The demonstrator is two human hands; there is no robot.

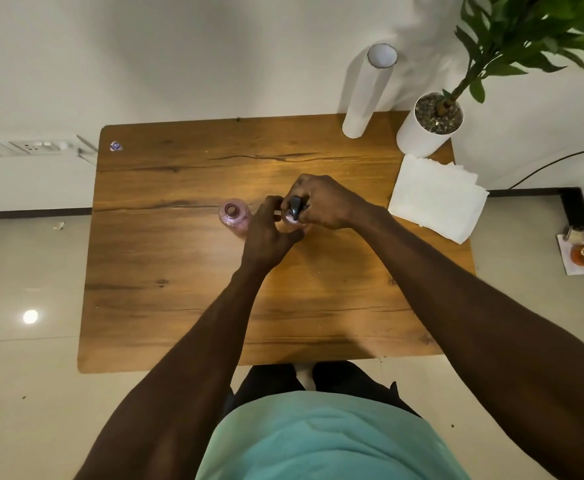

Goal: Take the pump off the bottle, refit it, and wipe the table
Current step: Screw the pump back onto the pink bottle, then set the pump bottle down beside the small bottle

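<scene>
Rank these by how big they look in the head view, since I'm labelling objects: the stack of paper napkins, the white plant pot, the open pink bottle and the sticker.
1. Stack of paper napkins
2. White plant pot
3. Open pink bottle
4. Sticker

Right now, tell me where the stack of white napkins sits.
The stack of white napkins lies at the table's right edge, just in front of the white plant pot and right of the right hand.

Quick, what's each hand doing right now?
Left hand: closed around the bottle under the pump.
Right hand: closed on the dark pump on top of that bottle.
</scene>
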